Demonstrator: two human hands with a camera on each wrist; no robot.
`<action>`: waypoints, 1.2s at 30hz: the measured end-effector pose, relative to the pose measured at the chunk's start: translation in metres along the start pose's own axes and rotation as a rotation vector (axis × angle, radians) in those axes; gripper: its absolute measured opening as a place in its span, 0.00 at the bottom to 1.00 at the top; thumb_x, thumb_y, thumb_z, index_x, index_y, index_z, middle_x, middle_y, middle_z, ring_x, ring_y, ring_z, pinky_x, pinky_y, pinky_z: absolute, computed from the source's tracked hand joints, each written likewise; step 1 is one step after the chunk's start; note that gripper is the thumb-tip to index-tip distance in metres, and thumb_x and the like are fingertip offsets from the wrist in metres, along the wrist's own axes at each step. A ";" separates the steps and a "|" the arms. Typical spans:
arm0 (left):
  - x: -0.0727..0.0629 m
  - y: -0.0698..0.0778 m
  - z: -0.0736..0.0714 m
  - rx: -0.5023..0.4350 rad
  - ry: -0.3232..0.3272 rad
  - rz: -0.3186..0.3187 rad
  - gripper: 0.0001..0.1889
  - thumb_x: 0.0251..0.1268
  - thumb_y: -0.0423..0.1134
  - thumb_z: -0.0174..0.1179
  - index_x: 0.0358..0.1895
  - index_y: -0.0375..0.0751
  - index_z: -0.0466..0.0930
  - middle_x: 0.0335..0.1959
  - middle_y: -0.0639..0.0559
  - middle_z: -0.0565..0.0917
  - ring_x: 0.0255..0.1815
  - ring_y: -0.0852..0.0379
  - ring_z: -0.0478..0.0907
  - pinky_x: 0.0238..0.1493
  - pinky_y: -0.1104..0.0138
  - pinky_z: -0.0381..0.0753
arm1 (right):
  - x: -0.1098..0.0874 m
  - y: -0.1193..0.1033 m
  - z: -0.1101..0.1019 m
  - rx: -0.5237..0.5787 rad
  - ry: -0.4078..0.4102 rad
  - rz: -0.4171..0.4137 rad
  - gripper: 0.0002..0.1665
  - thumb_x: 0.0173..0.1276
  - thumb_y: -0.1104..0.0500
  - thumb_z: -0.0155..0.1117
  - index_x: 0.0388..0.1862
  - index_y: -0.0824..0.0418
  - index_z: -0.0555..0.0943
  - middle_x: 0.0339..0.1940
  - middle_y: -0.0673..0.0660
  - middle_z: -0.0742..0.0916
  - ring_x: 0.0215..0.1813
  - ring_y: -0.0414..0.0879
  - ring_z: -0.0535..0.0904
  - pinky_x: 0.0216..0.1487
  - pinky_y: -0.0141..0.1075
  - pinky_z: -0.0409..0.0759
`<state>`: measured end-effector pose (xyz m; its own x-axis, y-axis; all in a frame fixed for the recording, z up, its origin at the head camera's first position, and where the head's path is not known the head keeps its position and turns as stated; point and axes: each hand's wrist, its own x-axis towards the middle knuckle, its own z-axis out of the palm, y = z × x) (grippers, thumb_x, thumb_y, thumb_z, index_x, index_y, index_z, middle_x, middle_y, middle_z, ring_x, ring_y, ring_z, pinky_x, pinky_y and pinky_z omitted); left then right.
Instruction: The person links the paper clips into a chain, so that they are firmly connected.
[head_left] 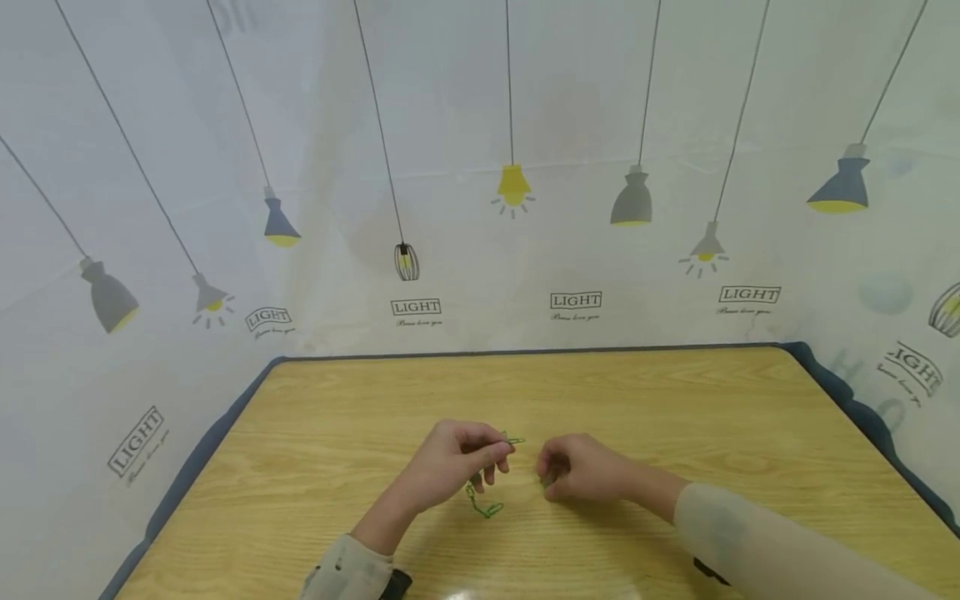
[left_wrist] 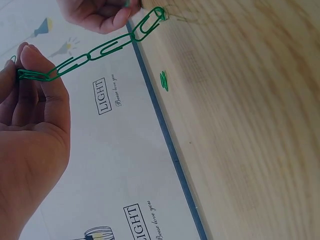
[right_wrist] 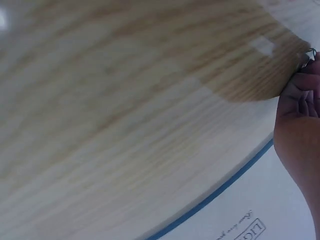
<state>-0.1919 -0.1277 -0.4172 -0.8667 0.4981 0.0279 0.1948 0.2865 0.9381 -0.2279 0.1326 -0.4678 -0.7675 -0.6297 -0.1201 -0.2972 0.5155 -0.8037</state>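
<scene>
My left hand [head_left: 461, 458] pinches one end of a chain of linked green paper clips [left_wrist: 109, 48] between thumb and fingertips. A clip end juts out past the fingertips toward the right, and the rest of the chain hangs below the hand, its lowest clip [head_left: 489, 510] close over the table. To its right, my right hand [head_left: 588, 468] is held low over the table with thumb and fingers brought together. A small green paper clip [right_wrist: 313, 51] shows at those fingertips, mostly hidden by them. Several loose green paper clips [left_wrist: 164, 81] lie in a small heap on the tabletop.
The wood-grain table [head_left: 360, 400] has a dark blue edge along its far side and both flanks. Pale cloth walls [head_left: 465, 100] printed with hanging lamps enclose it on the left, back and right.
</scene>
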 end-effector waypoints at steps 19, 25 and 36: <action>0.003 -0.006 0.002 0.002 0.003 -0.004 0.11 0.79 0.46 0.64 0.48 0.44 0.91 0.38 0.33 0.88 0.27 0.56 0.80 0.30 0.63 0.88 | -0.019 -0.038 -0.050 0.300 0.077 -0.010 0.19 0.80 0.50 0.66 0.58 0.61 0.87 0.30 0.53 0.82 0.32 0.45 0.77 0.39 0.42 0.84; 0.004 -0.006 0.002 0.007 -0.003 0.001 0.11 0.80 0.46 0.64 0.48 0.45 0.91 0.33 0.44 0.88 0.27 0.56 0.80 0.30 0.62 0.88 | -0.022 -0.052 -0.058 0.335 0.178 -0.031 0.21 0.81 0.52 0.65 0.62 0.64 0.87 0.32 0.51 0.85 0.38 0.45 0.81 0.47 0.40 0.85; 0.006 -0.006 0.003 0.008 -0.010 0.012 0.12 0.80 0.47 0.64 0.49 0.46 0.91 0.40 0.27 0.87 0.27 0.60 0.79 0.29 0.68 0.86 | -0.022 -0.071 -0.054 0.493 0.280 -0.048 0.18 0.76 0.66 0.68 0.59 0.77 0.81 0.42 0.55 0.93 0.40 0.42 0.91 0.50 0.39 0.92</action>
<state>-0.1972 -0.1242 -0.4232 -0.8594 0.5101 0.0357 0.2090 0.2867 0.9349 -0.2204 0.1416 -0.3762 -0.9009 -0.4330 0.0284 -0.0865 0.1152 -0.9896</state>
